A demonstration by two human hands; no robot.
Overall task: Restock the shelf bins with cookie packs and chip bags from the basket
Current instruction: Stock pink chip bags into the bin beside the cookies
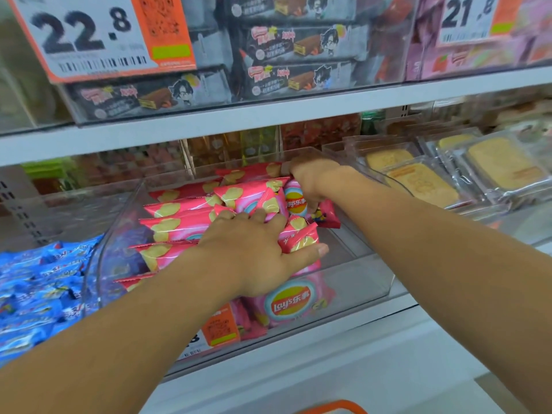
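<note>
A clear plastic shelf bin (370, 273) on the middle shelf holds several pink chip bags (179, 225). My left hand (254, 255) lies on top of the bags near the bin's middle, fingers spread and thumb stretched over one pink bag (298, 237). My right hand (313, 180) reaches into the back right of the bin and grips a pink chip bag (295, 201) standing on edge there. Another pink bag (292, 303) lies flat against the bin's front wall. An orange basket rim (334, 409) shows at the bottom edge.
Blue snack packs (38, 288) fill the bin to the left. Clear-wrapped cookie packs (424, 186) sit in bins to the right. Dark wafer boxes (298, 76) and price tags (98, 37) fill the upper shelf, whose white edge (268, 121) overhangs the bin.
</note>
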